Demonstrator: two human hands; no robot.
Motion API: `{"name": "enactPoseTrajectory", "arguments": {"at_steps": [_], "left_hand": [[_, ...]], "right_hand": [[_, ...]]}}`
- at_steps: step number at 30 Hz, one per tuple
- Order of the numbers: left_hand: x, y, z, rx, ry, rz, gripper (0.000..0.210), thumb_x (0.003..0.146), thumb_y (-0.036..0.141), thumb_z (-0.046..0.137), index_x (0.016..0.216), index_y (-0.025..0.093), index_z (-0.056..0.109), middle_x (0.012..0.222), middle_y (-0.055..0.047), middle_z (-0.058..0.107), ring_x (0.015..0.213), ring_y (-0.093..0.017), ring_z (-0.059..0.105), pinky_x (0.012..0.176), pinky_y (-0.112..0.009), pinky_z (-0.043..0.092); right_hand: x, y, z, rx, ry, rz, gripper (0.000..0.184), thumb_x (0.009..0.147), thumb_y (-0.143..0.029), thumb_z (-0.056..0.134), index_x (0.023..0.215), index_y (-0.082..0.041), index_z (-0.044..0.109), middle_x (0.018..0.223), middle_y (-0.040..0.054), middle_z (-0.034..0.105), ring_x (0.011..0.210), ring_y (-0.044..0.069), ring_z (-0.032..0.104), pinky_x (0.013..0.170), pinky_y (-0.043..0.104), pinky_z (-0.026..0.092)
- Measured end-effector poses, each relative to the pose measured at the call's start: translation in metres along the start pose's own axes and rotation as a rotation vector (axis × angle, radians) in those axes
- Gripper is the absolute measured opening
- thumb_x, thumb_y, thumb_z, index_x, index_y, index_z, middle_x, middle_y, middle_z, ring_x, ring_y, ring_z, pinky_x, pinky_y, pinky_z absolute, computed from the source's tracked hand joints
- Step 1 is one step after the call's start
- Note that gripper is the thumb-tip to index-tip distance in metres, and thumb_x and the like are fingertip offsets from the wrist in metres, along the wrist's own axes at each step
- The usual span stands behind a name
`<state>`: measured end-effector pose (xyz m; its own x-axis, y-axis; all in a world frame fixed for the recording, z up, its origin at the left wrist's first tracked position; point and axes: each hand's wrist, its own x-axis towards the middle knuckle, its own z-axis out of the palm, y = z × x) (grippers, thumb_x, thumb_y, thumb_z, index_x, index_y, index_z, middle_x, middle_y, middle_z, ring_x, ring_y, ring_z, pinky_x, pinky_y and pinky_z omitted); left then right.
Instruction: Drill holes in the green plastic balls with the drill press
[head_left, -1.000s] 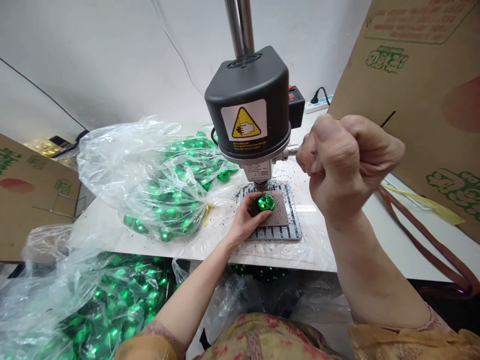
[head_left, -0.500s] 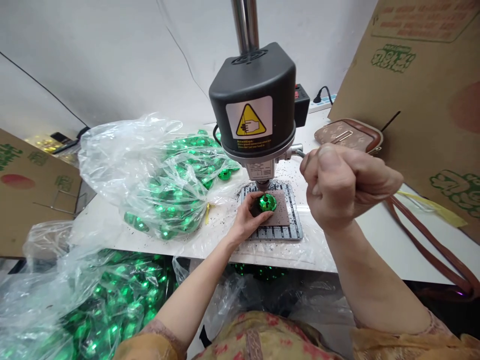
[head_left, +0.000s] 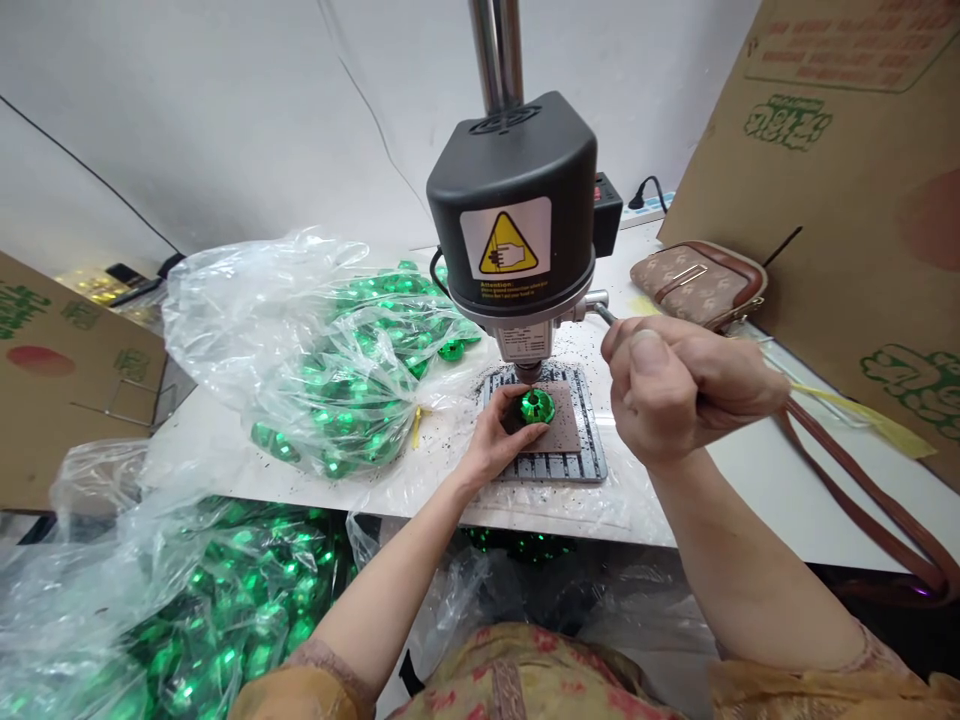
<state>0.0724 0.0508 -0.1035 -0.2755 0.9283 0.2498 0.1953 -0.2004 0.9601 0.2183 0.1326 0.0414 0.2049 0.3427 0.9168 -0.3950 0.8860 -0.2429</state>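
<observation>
Right hand (head_left: 679, 390) is lowering versus second ago, gripping tight round lever (head_left: 604, 312), uncovering handbag (head_left: 697, 275) behind; drill press (head_left: 517, 170) seemingly being worked. Left hand (head_left: 495, 442) is pinching green bead (head_left: 538, 407) on brown pad (head_left: 564, 432) under chuck (head_left: 527, 372), keeping it put.

white table (head_left: 806, 522): clear plastic bag (head_left: 240, 300) of green faceted pieces (head_left: 337, 440) lies at left, slotted metal base (head_left: 592, 440) near front edge, dark shavings (head_left: 478, 380) scattered around it, patterned purse (head_left: 690, 280) at right.
</observation>
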Motion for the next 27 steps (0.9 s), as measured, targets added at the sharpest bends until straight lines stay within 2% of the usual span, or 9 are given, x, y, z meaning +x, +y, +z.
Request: {"name": "enactPoseTrajectory", "arguments": {"at_steps": [7, 14, 21, 23, 27], "left_hand": [[0.000, -0.001, 0.000, 0.009, -0.003, 0.008, 0.055, 0.080, 0.043, 0.086, 0.121, 0.022, 0.059, 0.125, -0.011, 0.069, 0.120, -0.027, 0.065, 0.108, -0.044, 0.049], [0.000, 0.001, 0.001, 0.002, 0.003, 0.017, 0.055, 0.079, 0.045, 0.086, 0.121, 0.022, 0.060, 0.121, -0.009, 0.070, 0.114, -0.026, 0.067, 0.102, -0.041, 0.052], [0.000, 0.002, 0.001, -0.003, 0.006, 0.003, 0.055, 0.078, 0.045, 0.087, 0.120, 0.022, 0.060, 0.121, -0.009, 0.070, 0.116, -0.026, 0.066, 0.104, -0.041, 0.051], [0.000, 0.003, 0.002, -0.012, 0.015, 0.002, 0.056, 0.077, 0.046, 0.087, 0.120, 0.022, 0.061, 0.119, -0.009, 0.071, 0.114, -0.025, 0.067, 0.102, -0.041, 0.052], [0.000, 0.003, 0.003, -0.037, 0.043, -0.030, 0.057, 0.075, 0.046, 0.089, 0.119, 0.022, 0.063, 0.117, -0.009, 0.072, 0.111, -0.025, 0.068, 0.101, -0.042, 0.053]], "right_hand": [[-0.006, 0.006, -0.004, 0.009, -0.019, -0.073, 0.048, 0.079, -0.002, 0.058, 0.060, -0.020, 0.018, 0.052, -0.0062, 0.023, 0.044, 0.005, 0.027, 0.043, 0.027, 0.024], [-0.009, 0.007, -0.007, -0.009, -0.025, -0.072, 0.045, 0.078, -0.005, 0.059, 0.057, -0.020, 0.021, 0.052, -0.0059, 0.024, 0.044, 0.005, 0.027, 0.042, 0.027, 0.024], [-0.017, 0.006, -0.009, 0.032, -0.064, -0.100, 0.046, 0.079, -0.004, 0.057, 0.058, -0.019, 0.020, 0.052, -0.0063, 0.025, 0.044, 0.004, 0.025, 0.043, 0.027, 0.027], [-0.011, 0.001, -0.005, 0.015, -0.028, -0.051, 0.047, 0.082, -0.005, 0.057, 0.057, -0.018, 0.020, 0.050, -0.0064, 0.025, 0.043, 0.004, 0.026, 0.043, 0.027, 0.026], [0.024, -0.008, 0.012, 0.003, 0.067, 0.169, 0.051, 0.089, -0.017, 0.062, 0.051, -0.019, 0.027, 0.045, -0.0065, 0.027, 0.040, 0.004, 0.029, 0.042, 0.028, 0.021]]}}
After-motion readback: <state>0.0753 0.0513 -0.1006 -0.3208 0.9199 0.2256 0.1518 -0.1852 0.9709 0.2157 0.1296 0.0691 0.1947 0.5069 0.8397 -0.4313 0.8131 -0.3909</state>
